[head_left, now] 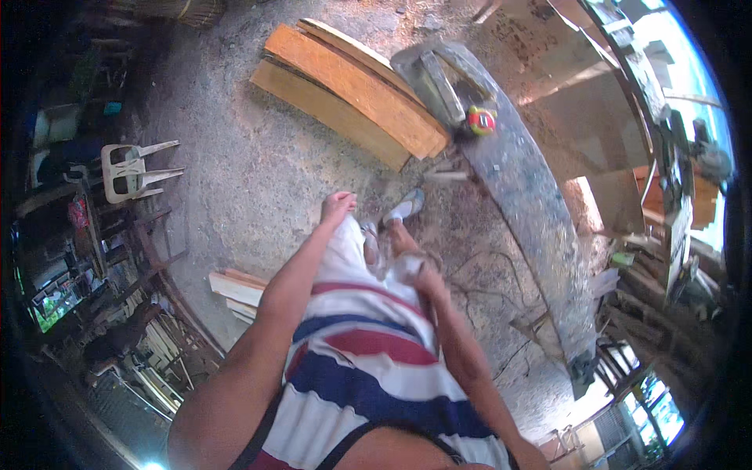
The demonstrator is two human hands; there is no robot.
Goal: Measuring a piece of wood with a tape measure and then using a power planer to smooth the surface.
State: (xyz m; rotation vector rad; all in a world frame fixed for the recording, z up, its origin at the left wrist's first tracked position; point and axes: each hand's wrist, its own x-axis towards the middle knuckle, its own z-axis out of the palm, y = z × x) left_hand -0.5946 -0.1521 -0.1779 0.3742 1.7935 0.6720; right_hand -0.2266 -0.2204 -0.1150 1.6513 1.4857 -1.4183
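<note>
L hand (338,207): out over L thigh area, in front of white shorts (343,252); fingers part-bent, loosely curled, palm side hidden, so can't tell if anything's in it. R hand (427,278): low by R thigh, motion-blurred, next to whitish fabric; can't tell how far open or if it grips the cloth.

Nearest wood = orange plank (356,88) on concrete floor (243,172), ahead of both hands, well apart from them. It lies on/against a paler board (329,115) on its near side; narrow board (364,53) along its far side. All three run diagonally, far-L to near-R; near-R ends are by the bench (526,188) & ahead of R foot (407,205).

Bench: long, dark, worn, to R of R hand, pale specks/scuffs on top. Tape measure (481,120), red & yellow-green, sits toward bench's far end, ahead & R of R hand, near wood pieces (443,88) there. Tape has dark label w/ light marks on red face, too small to make out.

Short stack of pale boards (237,293) on floor, L of L forearm. Beige plastic chair (127,174) tipped on its side, far L, legs pointing R. Person wears white/navy/maroon striped top (380,368).
</note>
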